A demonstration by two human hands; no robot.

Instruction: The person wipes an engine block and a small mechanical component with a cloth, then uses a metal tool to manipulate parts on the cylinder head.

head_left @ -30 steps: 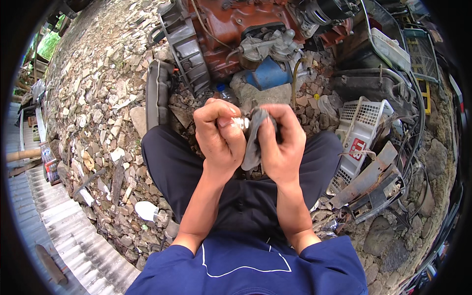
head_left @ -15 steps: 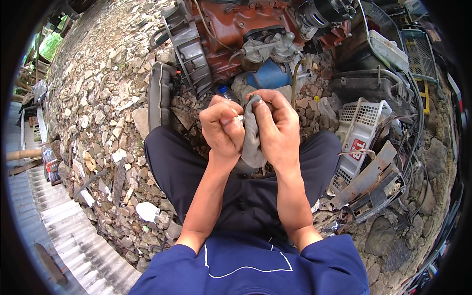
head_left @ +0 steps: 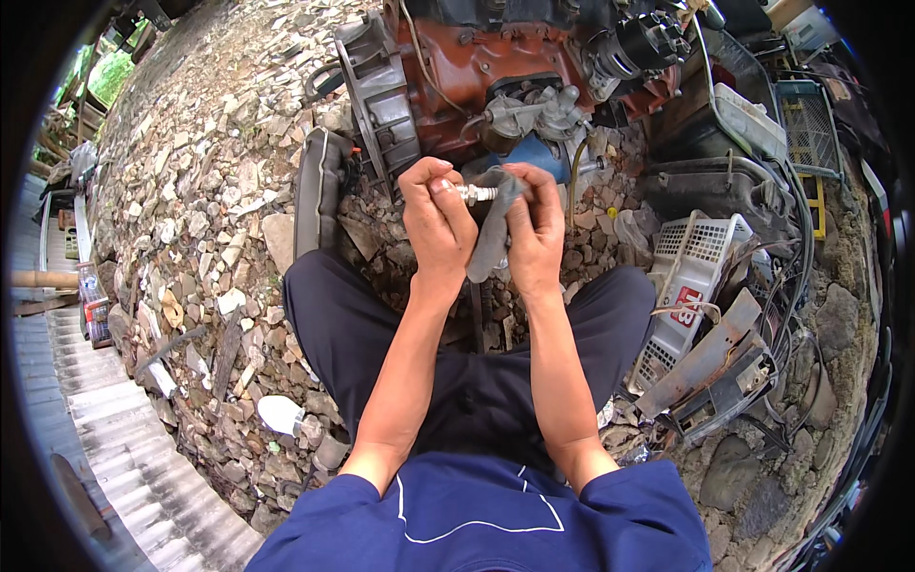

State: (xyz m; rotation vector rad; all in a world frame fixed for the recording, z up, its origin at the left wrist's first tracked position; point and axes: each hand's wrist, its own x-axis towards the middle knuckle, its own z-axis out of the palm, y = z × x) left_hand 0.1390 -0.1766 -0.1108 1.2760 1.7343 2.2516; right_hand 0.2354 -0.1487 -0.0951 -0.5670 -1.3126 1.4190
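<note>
Between the fingers of my left hand (head_left: 438, 224) is a spark plug (head_left: 474, 194), its white and metal body pointing to the right. My right hand (head_left: 537, 229) pinches a grey rag (head_left: 494, 234) that hangs down between both hands. The rag's upper part lies against the plug's right end and hides it. Just beyond my hands stands a rust-red engine block (head_left: 486, 71), with a grey metal pump-like part (head_left: 534, 116) and a blue cylinder (head_left: 534, 155) on its near side.
At the left of the engine are a ribbed bell housing (head_left: 374, 105) and a dark cover (head_left: 317, 191). On the right lie a white plastic basket (head_left: 681, 286), rusty metal strips (head_left: 710, 353) and a black pan (head_left: 715, 195). Stones (head_left: 210, 248) cover the ground. A corrugated sheet (head_left: 133, 429) borders the left.
My hands have drawn a little apart and forward, and the spark plug now shows between them. The rag has shifted with my right hand. The view has moved slightly.
</note>
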